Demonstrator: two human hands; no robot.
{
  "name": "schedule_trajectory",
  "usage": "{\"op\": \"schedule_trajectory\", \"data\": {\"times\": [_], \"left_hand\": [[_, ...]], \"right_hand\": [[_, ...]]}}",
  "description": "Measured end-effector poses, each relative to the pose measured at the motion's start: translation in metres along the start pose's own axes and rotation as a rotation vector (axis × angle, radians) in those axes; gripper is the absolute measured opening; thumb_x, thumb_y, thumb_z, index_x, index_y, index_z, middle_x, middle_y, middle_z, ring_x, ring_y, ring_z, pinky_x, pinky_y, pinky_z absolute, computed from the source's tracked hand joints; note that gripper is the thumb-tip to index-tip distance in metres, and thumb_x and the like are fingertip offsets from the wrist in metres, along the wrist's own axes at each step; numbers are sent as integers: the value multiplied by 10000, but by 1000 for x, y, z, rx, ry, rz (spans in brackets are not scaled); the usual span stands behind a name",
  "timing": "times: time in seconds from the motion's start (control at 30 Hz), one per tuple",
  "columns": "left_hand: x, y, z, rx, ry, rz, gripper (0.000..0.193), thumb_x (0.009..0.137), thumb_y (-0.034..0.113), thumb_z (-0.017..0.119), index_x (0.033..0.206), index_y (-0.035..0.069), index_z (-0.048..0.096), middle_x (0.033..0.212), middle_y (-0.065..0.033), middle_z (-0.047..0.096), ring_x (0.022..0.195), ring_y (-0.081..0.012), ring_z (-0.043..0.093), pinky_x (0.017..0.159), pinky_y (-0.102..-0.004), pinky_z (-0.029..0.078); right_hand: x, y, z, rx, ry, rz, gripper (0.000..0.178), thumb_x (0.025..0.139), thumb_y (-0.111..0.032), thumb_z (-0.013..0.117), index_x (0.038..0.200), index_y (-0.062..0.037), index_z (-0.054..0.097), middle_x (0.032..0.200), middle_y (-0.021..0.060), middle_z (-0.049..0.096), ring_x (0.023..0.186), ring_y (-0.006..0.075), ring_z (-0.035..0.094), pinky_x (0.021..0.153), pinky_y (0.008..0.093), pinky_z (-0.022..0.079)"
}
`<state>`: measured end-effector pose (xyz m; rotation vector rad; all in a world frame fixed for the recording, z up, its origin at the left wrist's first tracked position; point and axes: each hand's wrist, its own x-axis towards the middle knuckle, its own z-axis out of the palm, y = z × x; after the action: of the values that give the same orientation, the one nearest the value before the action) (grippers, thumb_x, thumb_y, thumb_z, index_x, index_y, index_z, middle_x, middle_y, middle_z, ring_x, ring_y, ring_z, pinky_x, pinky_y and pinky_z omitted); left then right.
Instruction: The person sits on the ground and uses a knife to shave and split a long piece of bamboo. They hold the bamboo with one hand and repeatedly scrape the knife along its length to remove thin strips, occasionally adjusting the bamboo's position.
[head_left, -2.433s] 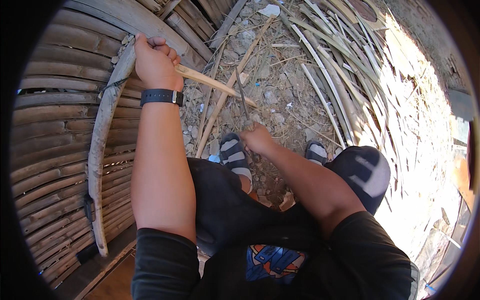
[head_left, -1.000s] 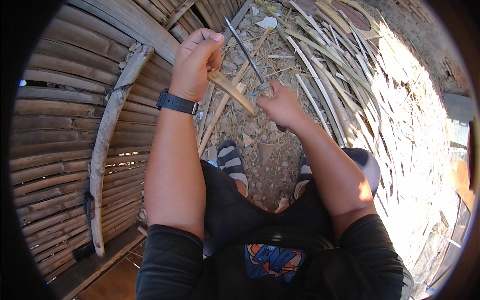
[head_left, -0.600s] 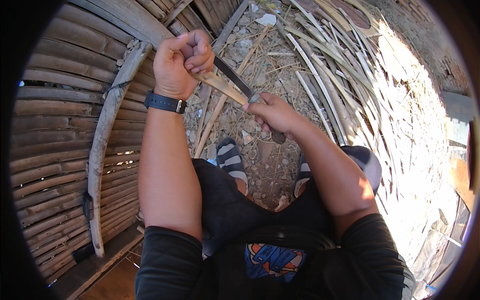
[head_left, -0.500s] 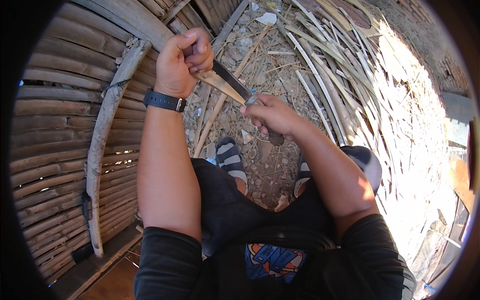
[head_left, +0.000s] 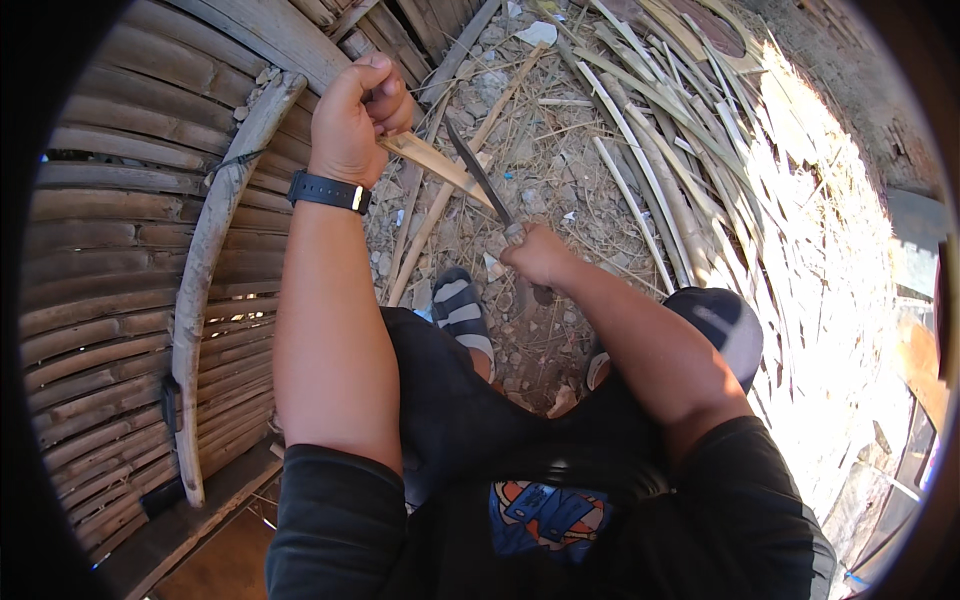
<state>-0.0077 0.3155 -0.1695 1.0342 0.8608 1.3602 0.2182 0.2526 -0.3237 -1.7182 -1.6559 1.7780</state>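
My left hand (head_left: 358, 112), with a dark watch on its wrist, is closed around one end of a pale split-bamboo strip (head_left: 437, 163). The strip slants down to the right from my fist, its free end near the blade. In my closed right hand (head_left: 537, 256) is the handle of a long dark knife (head_left: 479, 174). Its blade points up and left, crossing over the strip in this view; whether it touches the strip I cannot tell. My right fingers hide most of the knife handle.
At my left stands a wall of bamboo slats (head_left: 110, 270) with a curved wooden pole (head_left: 205, 290) against it. Many long bamboo strips (head_left: 650, 170) lie piled at the right. Dry straw and rubble cover the ground around my sandalled foot (head_left: 461, 310).
My right hand has moved slightly right and down with the knife. The blade, which lay along the strip, now stands at a steeper angle to it. My left hand has shifted slightly left.
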Motion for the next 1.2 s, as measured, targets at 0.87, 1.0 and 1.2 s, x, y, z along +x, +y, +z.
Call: {"op": "schedule_trajectory", "data": {"times": [0.87, 1.0, 1.2], "left_hand": [[10, -7, 22, 3, 440, 88, 255, 951, 264, 502, 778, 77, 515, 538, 56, 252, 484, -95, 235, 512, -278, 255], [8, -9, 17, 4, 447, 92, 255, 948, 276, 500, 789, 77, 514, 539, 54, 240, 482, -97, 227, 503, -277, 252], [11, -12, 11, -19, 627, 129, 244, 955, 281, 475, 825, 76, 504, 541, 51, 238, 480, -104, 232, 491, -284, 255]], "right_hand": [[47, 77, 91, 186, 292, -116, 413, 779, -191, 658, 1088, 72, 582, 934, 252, 683, 885, 385, 677, 817, 424, 519], [45, 74, 90, 251, 163, 70, 456, 778, -197, 659, 1131, 78, 572, 939, 253, 683, 870, 380, 682, 792, 414, 529], [-24, -25, 61, 115, 96, -152, 489, 771, -162, 646, 1188, 79, 557, 930, 273, 679, 847, 368, 693, 768, 418, 535]]}}
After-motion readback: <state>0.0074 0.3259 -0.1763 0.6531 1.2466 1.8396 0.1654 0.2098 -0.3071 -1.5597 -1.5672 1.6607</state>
